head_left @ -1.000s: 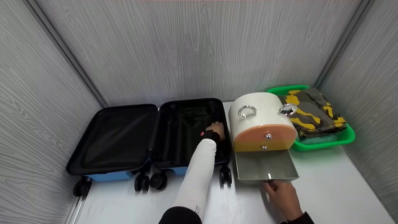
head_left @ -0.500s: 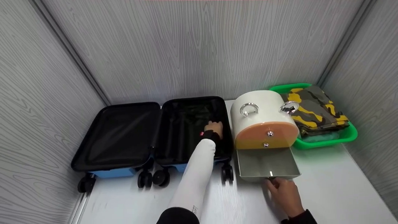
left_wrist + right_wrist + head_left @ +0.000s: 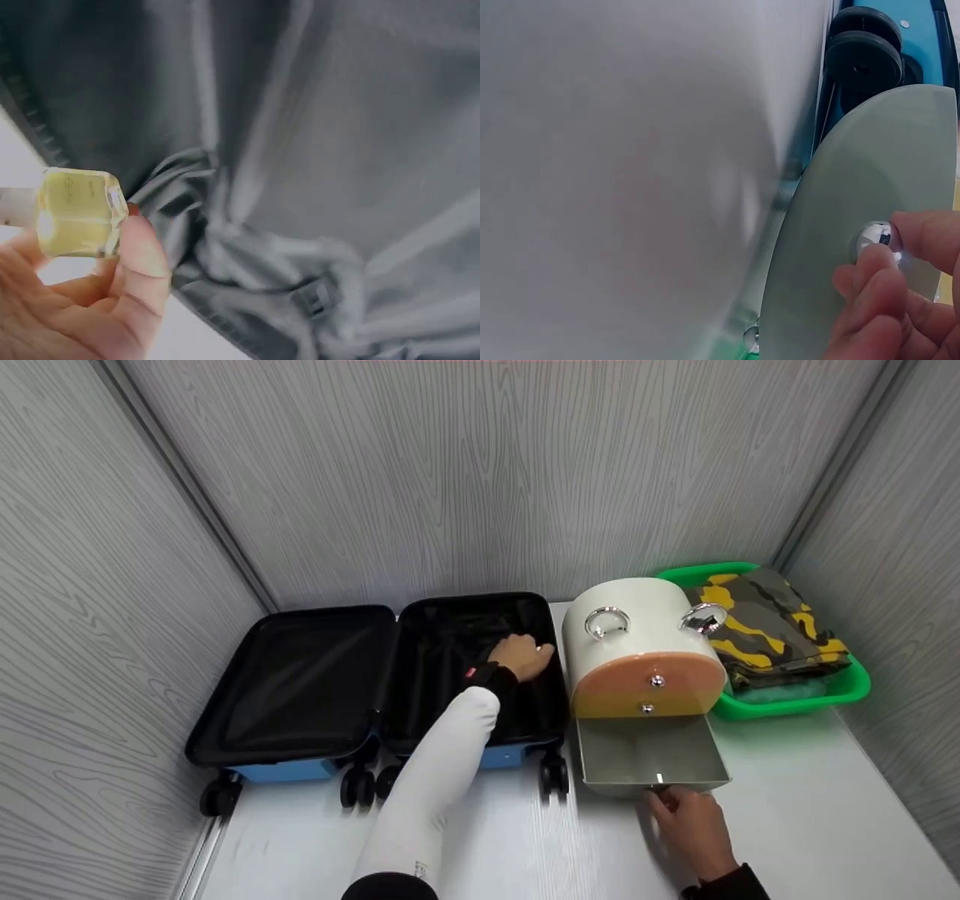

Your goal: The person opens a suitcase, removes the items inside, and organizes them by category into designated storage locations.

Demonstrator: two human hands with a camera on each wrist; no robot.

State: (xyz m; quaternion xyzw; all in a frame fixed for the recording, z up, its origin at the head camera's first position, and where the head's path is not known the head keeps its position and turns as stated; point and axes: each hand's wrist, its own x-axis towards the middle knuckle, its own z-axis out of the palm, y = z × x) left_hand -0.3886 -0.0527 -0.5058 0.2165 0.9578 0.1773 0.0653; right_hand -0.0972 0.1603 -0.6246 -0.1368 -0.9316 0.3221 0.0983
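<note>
My left hand (image 3: pixel 521 656) is over the right half of an open suitcase (image 3: pixel 397 712) with black lining. In the left wrist view it pinches a small, clear glass perfume bottle (image 3: pixel 79 214) with yellow liquid and a pale cap; the bottle is hidden in the head view. My right hand (image 3: pixel 694 825) pinches the round silver knob (image 3: pixel 874 236) on the front of a pulled-out grey-green drawer (image 3: pixel 649 750). That drawer is the lowest of a rounded white box (image 3: pixel 637 615), whose orange and yellow drawers above are pushed in. Nothing shows inside the pulled-out drawer.
Right of the box, a green basket (image 3: pixel 795 708) holds folded camouflage cloth (image 3: pixel 772 622). Black wheels (image 3: pixel 553 776) stick out from the suitcase's near side. Silver ring handles (image 3: pixel 607 622) stand on the box. Grey wood-grain walls (image 3: pixel 480 472) enclose the white table (image 3: pixel 810 810).
My left hand has come up from the suitcase lining and turned, its thumb side now toward the box. The right hand stays at the drawer knob. The whole view has shifted slightly.
</note>
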